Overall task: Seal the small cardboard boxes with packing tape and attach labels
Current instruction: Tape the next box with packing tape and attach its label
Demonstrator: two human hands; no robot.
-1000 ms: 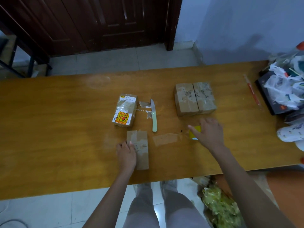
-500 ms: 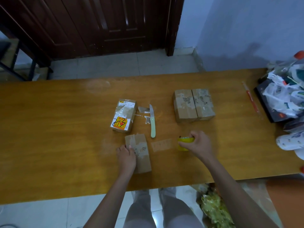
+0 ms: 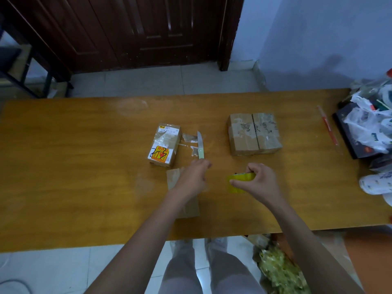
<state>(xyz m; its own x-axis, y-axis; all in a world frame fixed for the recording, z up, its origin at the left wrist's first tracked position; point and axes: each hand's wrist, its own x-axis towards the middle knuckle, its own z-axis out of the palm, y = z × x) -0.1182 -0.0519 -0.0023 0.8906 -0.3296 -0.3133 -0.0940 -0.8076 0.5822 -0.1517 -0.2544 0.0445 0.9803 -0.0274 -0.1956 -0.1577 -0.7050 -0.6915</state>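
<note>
Our left hand (image 3: 194, 177) has left the plain box (image 3: 184, 205) it was pressing half a second ago and now reaches forward over it toward the knife (image 3: 200, 146), fingers stretched out loosely and blurred by motion, the tips just short of the pale green handle and holding nothing. That box lies flat on the wooden table (image 3: 74, 177) near the front edge, partly hidden under our wrist. Our right hand (image 3: 259, 181) stays where it was, thumb and fingers curled around the yellow roll of tape (image 3: 240, 180), which now sits a little more upright in the grip (we cannot tell whether it touches the table). The labelled box (image 3: 165, 144), with its yellow and red sticker, rests just left of the knife as before, scraps of clear tape (image 3: 188, 137) between them. The pair of taped boxes (image 3: 254, 133) stand side by side, touching, farther back on the right, unmoved. A red pen (image 3: 327, 126) and a heap of plastic bags (image 3: 369, 128) lie at the far right end.
</note>
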